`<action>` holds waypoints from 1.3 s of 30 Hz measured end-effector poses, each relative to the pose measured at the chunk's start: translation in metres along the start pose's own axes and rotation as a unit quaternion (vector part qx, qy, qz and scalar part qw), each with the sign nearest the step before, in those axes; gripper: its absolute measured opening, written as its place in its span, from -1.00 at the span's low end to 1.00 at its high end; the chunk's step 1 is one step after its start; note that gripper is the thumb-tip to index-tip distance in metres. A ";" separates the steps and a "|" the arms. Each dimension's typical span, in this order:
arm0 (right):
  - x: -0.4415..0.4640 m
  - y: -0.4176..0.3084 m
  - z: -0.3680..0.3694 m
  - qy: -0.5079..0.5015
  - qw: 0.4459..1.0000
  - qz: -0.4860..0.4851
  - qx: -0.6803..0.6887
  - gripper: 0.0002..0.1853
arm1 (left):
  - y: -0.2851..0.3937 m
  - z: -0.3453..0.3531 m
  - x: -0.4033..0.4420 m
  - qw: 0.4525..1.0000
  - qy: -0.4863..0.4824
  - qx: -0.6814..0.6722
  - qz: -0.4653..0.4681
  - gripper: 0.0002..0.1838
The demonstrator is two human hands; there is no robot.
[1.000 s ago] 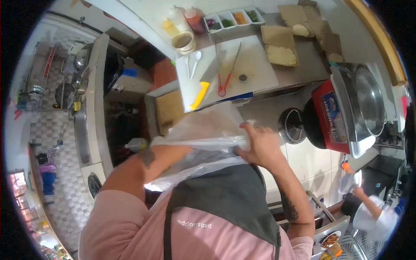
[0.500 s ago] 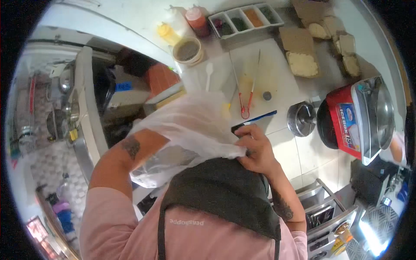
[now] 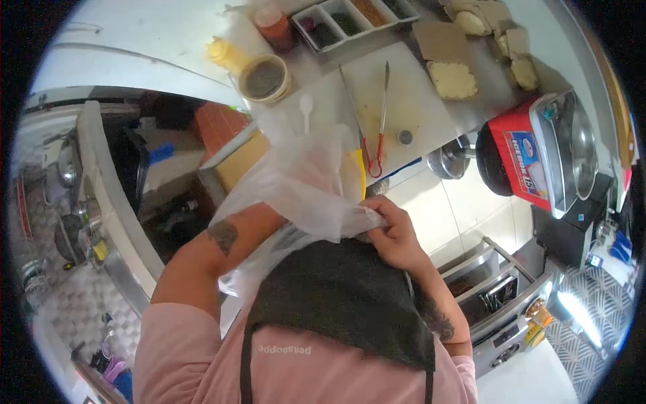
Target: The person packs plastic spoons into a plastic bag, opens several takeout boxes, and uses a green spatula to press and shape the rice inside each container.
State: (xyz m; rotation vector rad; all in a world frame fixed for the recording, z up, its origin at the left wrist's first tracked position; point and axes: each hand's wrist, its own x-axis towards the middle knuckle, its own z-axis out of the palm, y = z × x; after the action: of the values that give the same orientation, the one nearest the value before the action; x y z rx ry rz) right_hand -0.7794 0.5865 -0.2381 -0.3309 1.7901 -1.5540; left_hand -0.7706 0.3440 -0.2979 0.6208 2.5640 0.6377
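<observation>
While pinching bunched edge of plastic bag (image 3: 296, 168) betw. thumb & curled fingers of R hand (image 3: 397, 236), angles R forearm (image 3: 439, 293) up & inward. Bends L arm at elbow, w/ tattooed L forearm (image 3: 222, 239) crossing inward & running in under plastic. Can't tell L hand's pose (spread or closed), hidden by bag. Holds bag in front of chest, just past top of dark apron (image 3: 336, 296), overlapping near part of white board (image 3: 410, 87) in view. Looks thin, whitish, translucent, wrinkled; billowed over L hand, gathered narrow twd R hand. Partly covers yellow handle (image 3: 362, 176), near red-handled tongs (image 3: 375, 161); white spoon (image 3: 306, 110) just beyond bag's far edge.
</observation>
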 end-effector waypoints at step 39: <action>-0.023 -0.052 -0.052 0.135 0.958 -0.217 0.133 -0.82 | 0.112 -0.141 -0.048 0.994 -0.055 0.012 -0.091 -0.67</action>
State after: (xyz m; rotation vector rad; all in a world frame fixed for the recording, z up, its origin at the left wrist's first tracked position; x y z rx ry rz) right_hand -0.8114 0.6279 -0.1814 -0.4164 1.7536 -2.2153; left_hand -0.7660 0.3616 -0.1122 0.4124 2.4917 0.4974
